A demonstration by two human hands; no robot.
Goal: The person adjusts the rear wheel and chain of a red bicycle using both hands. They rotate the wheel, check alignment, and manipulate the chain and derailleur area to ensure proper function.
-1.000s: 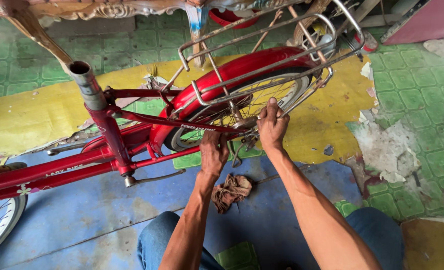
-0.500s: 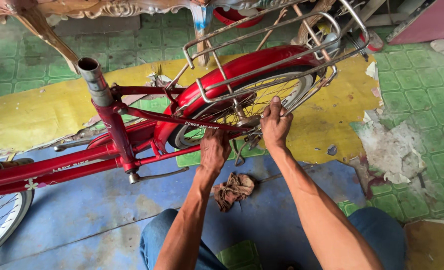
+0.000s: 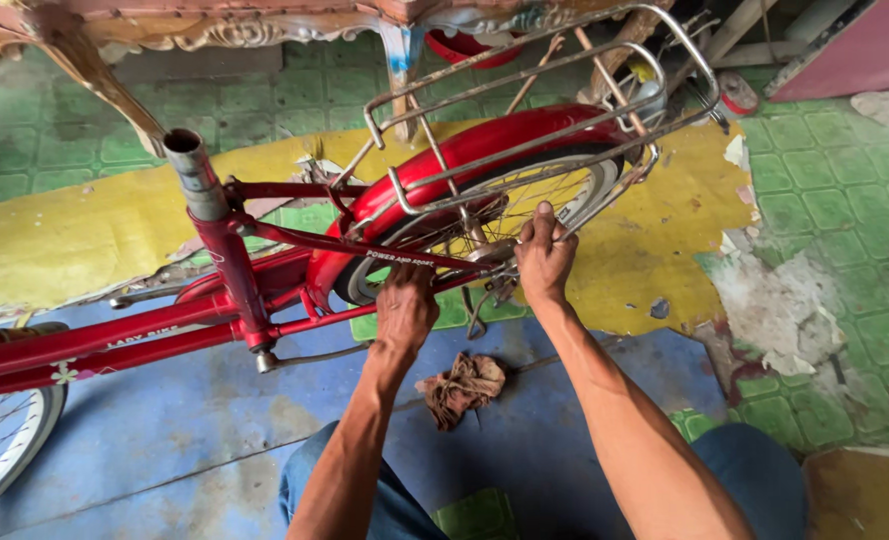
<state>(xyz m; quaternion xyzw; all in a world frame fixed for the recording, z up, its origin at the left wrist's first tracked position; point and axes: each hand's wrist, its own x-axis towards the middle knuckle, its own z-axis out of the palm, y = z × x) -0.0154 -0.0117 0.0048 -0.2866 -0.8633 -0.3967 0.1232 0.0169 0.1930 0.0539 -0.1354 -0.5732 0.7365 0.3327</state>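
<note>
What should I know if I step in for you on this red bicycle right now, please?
Left hand: closed around the lower frame stay beside the rear wheel.
Right hand: gripping at the rear hub, by the rack strut; what the fingers pinch is hidden.
Red bicycle: standing on the blue and yellow floor, seat tube open, no saddle fitted.
Brown rag: on the floor between the forearms.
Done: cannot tell. Left: hub work is under way; saddle absent.
</note>
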